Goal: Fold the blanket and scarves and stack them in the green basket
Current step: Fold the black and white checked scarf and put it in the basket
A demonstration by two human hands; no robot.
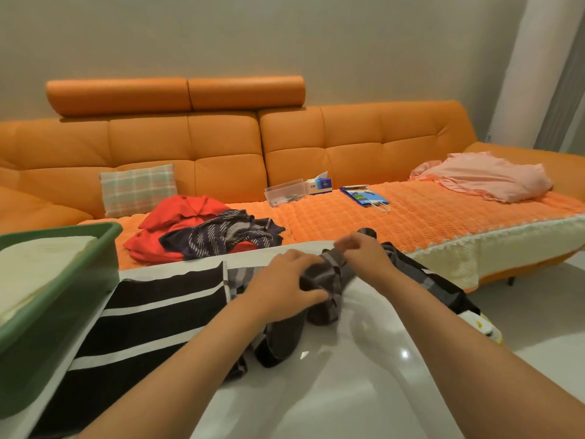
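A grey checked scarf (329,280) lies bunched on the white table (332,391), one end trailing off the right edge. My left hand (285,286) grips the bunched middle of it. My right hand (364,251) pinches its upper part just beyond. A black scarf with white stripes (152,315) lies spread flat to the left. The green basket (60,299) stands at the left edge with a folded cream blanket (34,267) inside.
An orange sofa (221,147) runs behind the table. On its seat lie a red cloth (177,213), a dark striped cloth (228,236), a checked cushion (137,188), a clear box (285,191), a tissue box (319,183), a blue bag (364,194) and a pink pillow (487,175).
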